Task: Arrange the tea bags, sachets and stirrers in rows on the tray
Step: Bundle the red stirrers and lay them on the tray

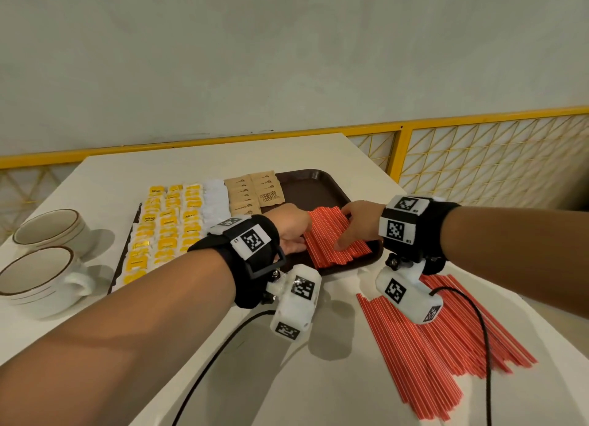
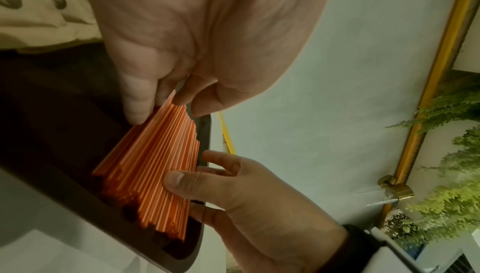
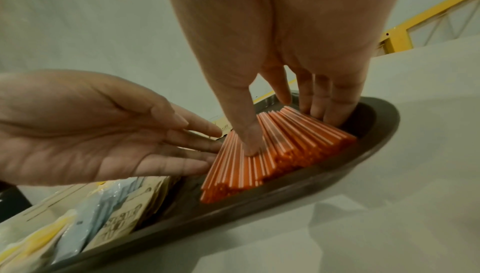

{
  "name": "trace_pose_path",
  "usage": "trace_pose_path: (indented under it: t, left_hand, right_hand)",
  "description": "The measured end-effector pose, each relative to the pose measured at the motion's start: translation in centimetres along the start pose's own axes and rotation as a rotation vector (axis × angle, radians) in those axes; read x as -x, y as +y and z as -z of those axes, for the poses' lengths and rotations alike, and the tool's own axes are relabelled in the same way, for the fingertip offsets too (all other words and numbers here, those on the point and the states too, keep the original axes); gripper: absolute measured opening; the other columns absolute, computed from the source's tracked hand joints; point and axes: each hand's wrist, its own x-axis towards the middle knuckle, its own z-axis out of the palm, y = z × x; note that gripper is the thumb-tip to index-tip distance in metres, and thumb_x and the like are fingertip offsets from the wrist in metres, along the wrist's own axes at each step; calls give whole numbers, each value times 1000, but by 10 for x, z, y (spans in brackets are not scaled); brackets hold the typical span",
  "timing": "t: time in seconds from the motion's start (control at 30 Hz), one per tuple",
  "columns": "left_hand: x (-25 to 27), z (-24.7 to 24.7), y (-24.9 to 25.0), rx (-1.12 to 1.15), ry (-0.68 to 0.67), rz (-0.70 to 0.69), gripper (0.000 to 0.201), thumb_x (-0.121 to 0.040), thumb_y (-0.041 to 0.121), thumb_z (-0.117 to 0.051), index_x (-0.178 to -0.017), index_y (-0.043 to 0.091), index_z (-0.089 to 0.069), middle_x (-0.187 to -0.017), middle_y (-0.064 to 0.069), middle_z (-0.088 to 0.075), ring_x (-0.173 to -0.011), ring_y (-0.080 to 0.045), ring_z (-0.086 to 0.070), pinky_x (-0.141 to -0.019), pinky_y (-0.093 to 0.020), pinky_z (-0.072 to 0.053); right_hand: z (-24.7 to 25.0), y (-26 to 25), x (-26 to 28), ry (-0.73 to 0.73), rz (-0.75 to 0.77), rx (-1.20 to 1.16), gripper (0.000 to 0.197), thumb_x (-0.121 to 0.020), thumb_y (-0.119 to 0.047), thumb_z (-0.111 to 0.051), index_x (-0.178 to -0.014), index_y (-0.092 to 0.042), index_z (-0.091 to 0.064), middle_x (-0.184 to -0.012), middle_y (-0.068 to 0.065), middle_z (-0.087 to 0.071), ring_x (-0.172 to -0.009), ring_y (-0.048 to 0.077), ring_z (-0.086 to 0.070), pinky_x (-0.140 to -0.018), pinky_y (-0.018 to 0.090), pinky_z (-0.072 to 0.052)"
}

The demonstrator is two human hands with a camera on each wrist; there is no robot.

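A dark brown tray (image 1: 306, 183) with a raised, rounded rim lay on a smooth white table (image 1: 204, 157). It held rows of glossy yellow tea bags (image 1: 165, 231), white sachets (image 1: 215, 199) and printed kraft-paper sachets (image 1: 255, 191). At its near right end lay a fanned bundle of thin red, white-striped stirrers (image 1: 334, 240).

The left hand (image 1: 288, 226), fingers straight, touched the bundle's left edge. The right hand (image 1: 360, 221) pressed down with its thumb, its straight fingers set against the far ends; neither hand gripped.

Only the head view showed a loose heap of stirrers (image 1: 446, 339) on the table and two stacked ceramic cups (image 1: 47, 250). Only the right wrist view showed the stirrers' cut ends (image 3: 233, 191).
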Motion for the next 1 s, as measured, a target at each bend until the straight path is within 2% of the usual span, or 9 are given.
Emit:
trace_pose_path:
  t: [0.13, 0.23, 0.33, 0.43, 0.5, 0.63, 0.77, 0.87, 1.0]
  left_hand:
    - [2, -1, 0, -28, -10, 33, 26, -95, -3, -44, -120, -2, -51, -102, -11, -57, -91, -20, -57, -90, -28, -47]
    - [2, -5, -6, -35, -55, 29, 36, -93, -8, -45, -130, -4, -46, -128, -19, -53, -114, -28, -54, -107, -35, -40]
    - [2, -7, -7, 8, -77, 18, 41, -95, -8, -41, -135, -4, -42, -132, -21, -51, -126, -30, -49, -106, -35, -41]
    - [3, -12, 1, -114, -53, -56, 36, -96, -4, -40, -132, -9, -44, -126, -24, -56, -122, -33, -54, -88, -29, -49]
    - [6, -15, 5, -152, -56, -83, 32, -96, -3, -40, -126, -8, -50, -102, -17, -61, -113, -33, -60, -81, -29, -50]
    - [9, -20, 8, -131, -52, -37, 21, -95, -2, -42, -78, 8, -48, -77, -4, -51, -69, -14, -55, -69, -25, -50]
    - [12, -13, 10, -119, -71, 8, 20, -93, -4, -42, -78, 8, -48, -88, -10, -52, -81, -17, -53, -80, -25, -48]
    - [17, -7, 8, -77, -119, 40, 17, -93, -4, -41, -85, 8, -52, -94, -11, -52, -83, -17, -51, -75, -25, -45]
    - [19, -7, 5, -45, -141, 20, 15, -95, -2, -43, -95, 0, -58, -102, -15, -61, -97, -23, -59, -90, -29, -49]
  right_hand:
    - [2, -4, 1, 6, -21, 1, 60, -76, -38, -77, -125, -9, -57, -120, 11, -64, -109, 25, -60, -96, 35, -48]
    - [4, -5, 8, -66, 11, -42, 60, -73, -37, -80, -122, -11, -57, -119, 6, -64, -105, 21, -60, -94, 32, -47]
    - [3, -5, 12, -83, 26, 20, 56, -71, -34, -82, -116, -18, -53, -111, -1, -59, -96, 15, -52, -83, 26, -40]
    - [3, -6, 11, -44, 19, 51, 59, -72, -34, -82, -120, -12, -55, -115, 3, -61, -98, 17, -55, -81, 26, -41]
    - [3, -6, 11, -32, 18, 57, 56, -73, -33, -81, -119, -10, -58, -115, 6, -63, -97, 19, -57, -79, 26, -42]
    - [6, -4, 9, -7, 18, 76, 53, -71, -36, -82, -113, -11, -62, -111, 7, -66, -95, 20, -61, -81, 27, -47]
    - [6, 0, 9, -14, 25, 65, 53, -68, -43, -82, -108, -18, -60, -110, 4, -66, -95, 19, -61, -84, 28, -47]
    - [4, 1, 12, -30, 34, 122, 68, -67, -48, -82, -121, -16, -55, -118, 3, -62, -104, 20, -57, -87, 27, -44]
    - [2, 0, 10, -33, 29, 183, 74, -63, -48, -84, -122, -17, -52, -116, 1, -60, -104, 19, -56, -90, 29, -45]
